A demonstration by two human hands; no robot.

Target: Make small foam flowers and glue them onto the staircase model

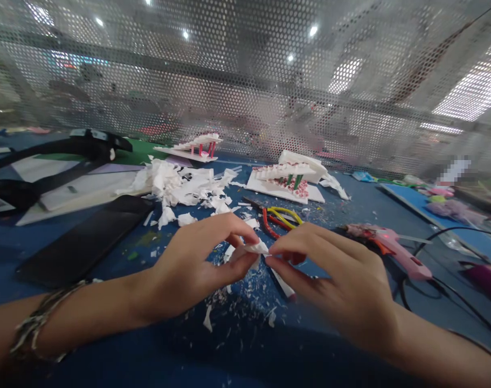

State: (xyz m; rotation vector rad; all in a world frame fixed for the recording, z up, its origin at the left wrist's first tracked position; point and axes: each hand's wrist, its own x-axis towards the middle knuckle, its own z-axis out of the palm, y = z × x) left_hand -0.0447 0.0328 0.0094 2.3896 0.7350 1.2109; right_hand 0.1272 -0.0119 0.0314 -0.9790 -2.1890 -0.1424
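Note:
My left hand (196, 261) and my right hand (330, 275) meet over the blue table (156, 345), both pinching one small white foam piece (256, 248) between fingertips. A thin white stick with a pink end (283, 284) lies under my right fingers. White shavings (245, 302) are scattered below the hands. A beaded bracelet (39, 323) sits on my left wrist.
A heap of white foam scraps (180, 186) lies behind the hands, with red and yellow pliers (279, 218) beside it. Two white foam stair models (288, 180) (194, 146) stand further back. A black phone (87, 237) lies at left, a pink glue gun (391, 250) with black cable at right. A perforated screen (245, 81) closes the back.

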